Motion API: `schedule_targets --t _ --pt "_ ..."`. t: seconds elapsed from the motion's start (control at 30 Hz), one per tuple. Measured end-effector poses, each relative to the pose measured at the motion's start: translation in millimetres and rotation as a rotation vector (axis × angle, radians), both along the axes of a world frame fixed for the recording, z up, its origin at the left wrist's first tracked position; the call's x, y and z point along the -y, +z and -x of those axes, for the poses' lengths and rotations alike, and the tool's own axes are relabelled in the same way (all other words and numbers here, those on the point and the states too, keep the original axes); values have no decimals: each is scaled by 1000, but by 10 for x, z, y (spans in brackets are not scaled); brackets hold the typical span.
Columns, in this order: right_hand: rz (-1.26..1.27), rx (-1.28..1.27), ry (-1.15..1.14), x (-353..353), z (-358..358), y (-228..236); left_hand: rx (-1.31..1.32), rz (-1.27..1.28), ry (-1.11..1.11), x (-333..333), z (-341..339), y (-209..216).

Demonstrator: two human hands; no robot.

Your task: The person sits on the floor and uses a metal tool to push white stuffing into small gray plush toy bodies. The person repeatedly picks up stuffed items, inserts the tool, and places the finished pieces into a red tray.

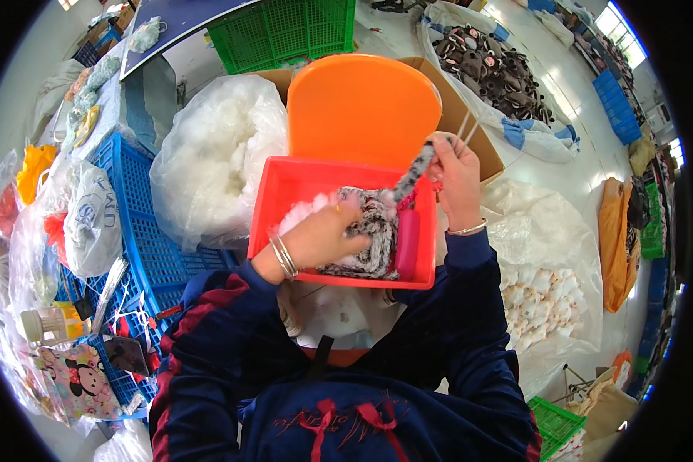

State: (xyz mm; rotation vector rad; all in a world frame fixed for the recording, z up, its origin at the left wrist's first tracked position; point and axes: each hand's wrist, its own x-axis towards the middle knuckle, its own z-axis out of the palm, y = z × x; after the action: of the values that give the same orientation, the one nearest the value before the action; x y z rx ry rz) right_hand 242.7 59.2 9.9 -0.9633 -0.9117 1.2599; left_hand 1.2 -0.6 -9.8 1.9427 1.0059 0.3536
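My right hand [456,181], at the right edge of a red plastic bin [285,181], grips a narrow black-and-grey plush tube [416,171]. Two thin metal prongs [465,127] of a tool stick up from the same hand. Over the bin's left part is my left hand [319,242], its fingertips smeared by motion beside white-pink stuffing [304,214]; whether they pinch anything is unclear. Under and beside it lies a stack of black-and-grey plush pieces [381,250]. A magenta case-like object [408,245] rests along the bin's right wall.
An orange chair back [362,108] rises behind the bin. At left stand a clear bag of white stuffing [219,154] and blue crates [150,250]. Bags of dark plush toys [489,73] and small white plush pieces [539,304] are at right. A green crate [281,35] sits beyond.
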Motion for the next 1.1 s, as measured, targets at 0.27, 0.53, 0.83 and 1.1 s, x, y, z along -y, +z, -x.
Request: schedule_targets --t 0.27,0.53,0.83,1.1 --pt "18 -1 17 22 196 -32 381 205 40 -28 -172 -25" --pt "4 -14 57 25 177 -56 292 230 97 -124 -113 42" --pt "-18 -60 -59 -89 20 -116 559 425 28 -1 -240 -43" --pt "1 -24 77 34 192 -118 611 620 307 -3 -365 195"
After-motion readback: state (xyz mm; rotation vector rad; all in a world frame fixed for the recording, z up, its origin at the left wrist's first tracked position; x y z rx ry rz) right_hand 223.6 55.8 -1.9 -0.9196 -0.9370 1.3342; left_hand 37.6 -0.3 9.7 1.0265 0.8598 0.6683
